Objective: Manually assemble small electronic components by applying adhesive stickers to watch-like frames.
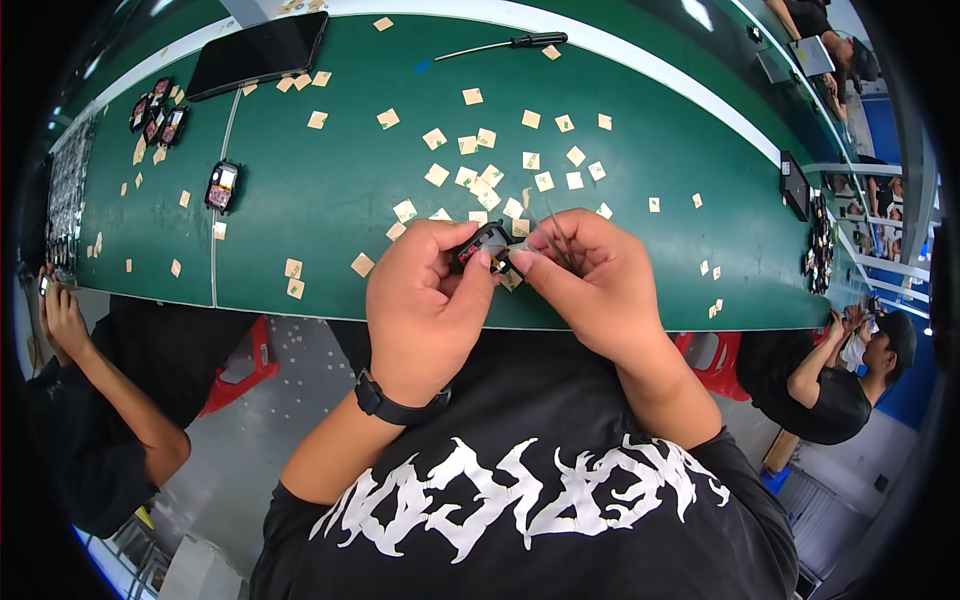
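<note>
My left hand (425, 300), with a black watch on its wrist, is closed around a small black electronic device (484, 243) just above the near edge of the green table. The device's inside faces up, with some red and a pale patch showing. My right hand (605, 285) is closed too, holding thin metal tweezers (560, 228) in its fingers. Its thumb and forefinger meet at the device's right side, by a pale, filmy piece (520, 248) that I cannot make out clearly. The fingers hide part of the device.
Several small cream squares (436, 175) lie scattered over the green table (340, 210). A similar device (222, 187) and a group of more (172, 126) sit left. Behind are a black tray (258, 56) and a screwdriver (538, 40). Co-workers sit on both sides.
</note>
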The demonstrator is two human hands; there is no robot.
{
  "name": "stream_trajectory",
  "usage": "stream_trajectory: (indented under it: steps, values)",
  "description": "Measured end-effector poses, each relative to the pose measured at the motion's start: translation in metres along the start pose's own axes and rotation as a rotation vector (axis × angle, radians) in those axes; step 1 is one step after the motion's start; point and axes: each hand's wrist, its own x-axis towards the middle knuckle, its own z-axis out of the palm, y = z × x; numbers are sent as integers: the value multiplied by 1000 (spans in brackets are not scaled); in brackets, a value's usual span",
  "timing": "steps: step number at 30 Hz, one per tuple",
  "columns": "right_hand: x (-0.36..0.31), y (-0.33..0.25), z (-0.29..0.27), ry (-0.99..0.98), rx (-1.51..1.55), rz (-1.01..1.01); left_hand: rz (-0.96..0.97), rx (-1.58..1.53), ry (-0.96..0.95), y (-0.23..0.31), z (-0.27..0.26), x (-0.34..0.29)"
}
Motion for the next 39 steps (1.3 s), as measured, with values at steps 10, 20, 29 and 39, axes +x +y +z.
stream_trajectory:
  steps: [10,20,29,39]
  values:
    - [1,-6,2,-21,-86,-59,45,150,-72,-7,-7,-1]
    - [11,-15,3,-60,-58,-56,100,85,-60,-7,-6,-3]
    - [23,-4,-1,-46,30,105,129,132,-106,-4,-6,-1]
    - [32,0,-9,-150,25,-6,20,13,-158,2,-16,-2]
